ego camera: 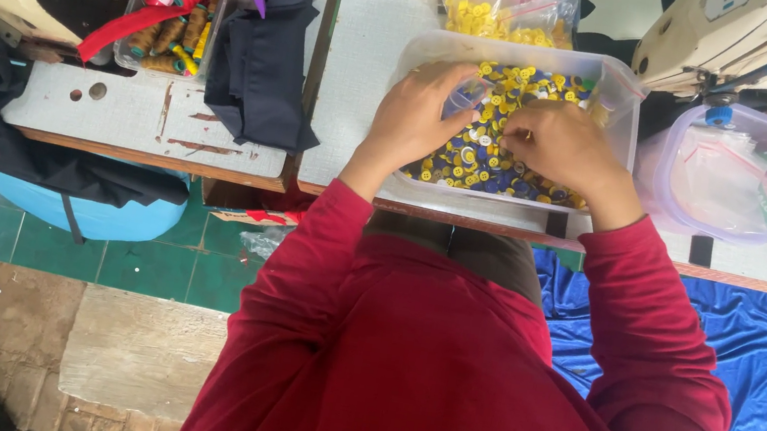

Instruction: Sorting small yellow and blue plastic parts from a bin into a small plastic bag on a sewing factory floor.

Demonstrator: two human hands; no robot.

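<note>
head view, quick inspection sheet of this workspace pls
surface: grey worktable, worn.
job's things: clear plastic tub of yellow and blue buttons.
clutter: bags of yellow buttons; lidded container of plastic bags; tray of thread spools; dark fabric.
grippers: left hand and right hand both in the tub, fingers on buttons; grip unclear.
cables: nothing seen.
surroundings: sewing machines; green tile floor; blue cloth.

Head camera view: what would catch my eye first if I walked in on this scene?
Most likely the clear plastic tub at top centre, heaped with yellow and blue buttons, with the left hand and right hand both sunk into the pile. Next, the red sleeves filling the lower frame. A small tray of thread spools sits upper left.
</note>
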